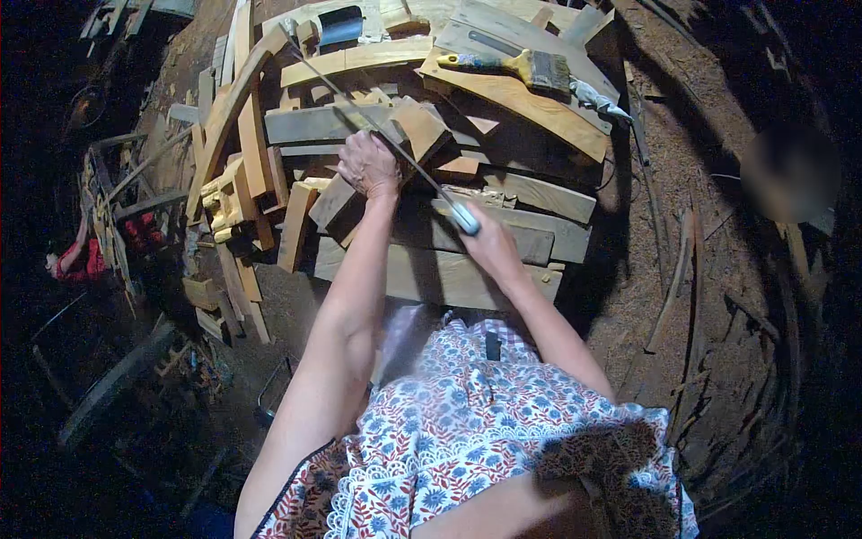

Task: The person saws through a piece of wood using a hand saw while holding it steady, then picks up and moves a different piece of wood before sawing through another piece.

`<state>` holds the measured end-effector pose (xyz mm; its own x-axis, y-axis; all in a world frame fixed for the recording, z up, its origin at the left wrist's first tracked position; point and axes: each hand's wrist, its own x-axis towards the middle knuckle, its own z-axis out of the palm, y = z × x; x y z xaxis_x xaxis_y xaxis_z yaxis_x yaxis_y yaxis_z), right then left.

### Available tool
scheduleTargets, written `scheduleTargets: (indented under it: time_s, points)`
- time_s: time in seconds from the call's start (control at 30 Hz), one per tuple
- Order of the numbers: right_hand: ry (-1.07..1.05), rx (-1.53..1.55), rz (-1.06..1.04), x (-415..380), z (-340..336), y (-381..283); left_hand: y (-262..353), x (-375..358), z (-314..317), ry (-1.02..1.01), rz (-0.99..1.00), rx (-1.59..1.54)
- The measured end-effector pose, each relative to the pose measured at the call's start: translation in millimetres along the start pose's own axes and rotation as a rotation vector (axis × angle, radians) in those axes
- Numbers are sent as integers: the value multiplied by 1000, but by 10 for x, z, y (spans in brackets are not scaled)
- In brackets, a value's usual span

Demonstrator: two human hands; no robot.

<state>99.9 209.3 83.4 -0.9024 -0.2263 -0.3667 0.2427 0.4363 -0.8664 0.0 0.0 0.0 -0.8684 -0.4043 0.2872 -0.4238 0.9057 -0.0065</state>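
Saw [386,135] is lying slanted across the wood pile | right hand [489,241] is gripping its one handle tight | left hand [366,164] is pressing flat on a wooden block [337,202] | one paintbrush [521,66] is sitting up top

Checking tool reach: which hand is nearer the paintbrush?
Right. The right hand grips the saw handle below the paintbrush; the left hand presses a wood block farther left.
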Motion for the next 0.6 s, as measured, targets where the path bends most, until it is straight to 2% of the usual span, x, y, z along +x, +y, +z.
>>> scheduleTargets:
  time_s: [0.07, 0.1, 0.2, 0.27, 0.33, 0.4, 0.43, 0.5, 0.53, 0.6]
  points:
    - [37, 23, 9, -524, 55, 372, -169, 106, -140, 46, 42, 52]
    - [122, -198, 90, -887, -582, 739, 589, -247, 168, -31, -27, -140]
    - [23, -132, 175, -1084, -339, 536, 147, -47, -17, 10, 2, -78]
    - [84, -63, 67, -801, -156, 585, 163, -22, -13, -12, 0, -97]
    - [47, -54, 41, -182, -39, 206, 148, -59, -9, -39, -3, -102]
    - [139, 21, -208, 296, 118, 97, 136, -50, -27, -36, 11, -63]
    - [150, 28, -211, 247, 84, 70, 141, -21, -42, -28, 22, -63]
    - [52, -65, -26, -78, -106, 71, 157, -44, -48, -28, -7, -47]
    - [25, -15, 44, -346, -192, 165, 157, -46, -28, -31, -15, -52]
    - [102, -87, 69, -932, -196, 663, 142, -31, 34, -55, -5, -17]
